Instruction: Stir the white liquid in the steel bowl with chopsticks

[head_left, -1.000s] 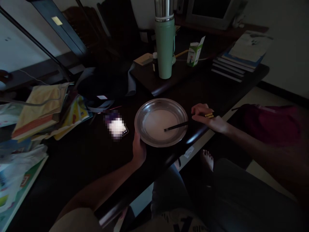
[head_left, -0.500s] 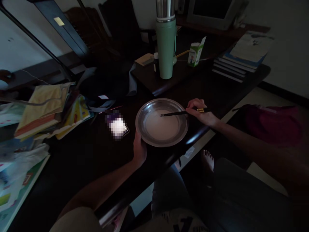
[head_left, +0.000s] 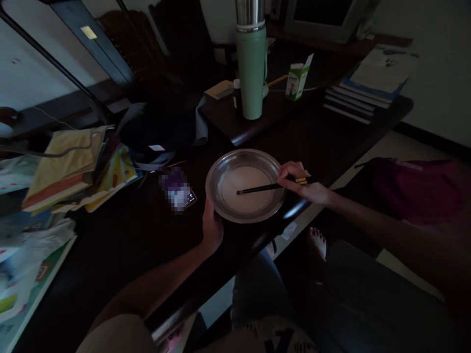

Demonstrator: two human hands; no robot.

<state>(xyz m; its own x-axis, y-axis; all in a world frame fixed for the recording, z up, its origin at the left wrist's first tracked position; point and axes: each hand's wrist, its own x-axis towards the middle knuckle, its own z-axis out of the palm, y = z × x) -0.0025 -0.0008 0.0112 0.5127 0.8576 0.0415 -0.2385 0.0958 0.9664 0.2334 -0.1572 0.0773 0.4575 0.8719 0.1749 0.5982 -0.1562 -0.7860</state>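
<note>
A round metal plate [head_left: 217, 171] holding a pale white liquid sits near the front edge of a dark table [head_left: 121, 245]. My left hand [head_left: 212, 228] grips the plate's near-left rim. My right hand [head_left: 300, 182] holds dark chopsticks [head_left: 257, 188] with yellow bands at the top. Their tips lie in the liquid near the plate's middle, pointing left.
A phone [head_left: 178, 192] with a lit screen lies left of the plate. Behind it stand a green flask [head_left: 251, 68], a small carton [head_left: 297, 78] and a stack of books [head_left: 368, 83]. Piles of papers and books [head_left: 69, 166] crowd the left side. My legs show below the table edge.
My right hand has moved left toward the plate, and the chopstick tips have swept through the liquid from the near side to the far side and back to the middle. My left hand stayed.
</note>
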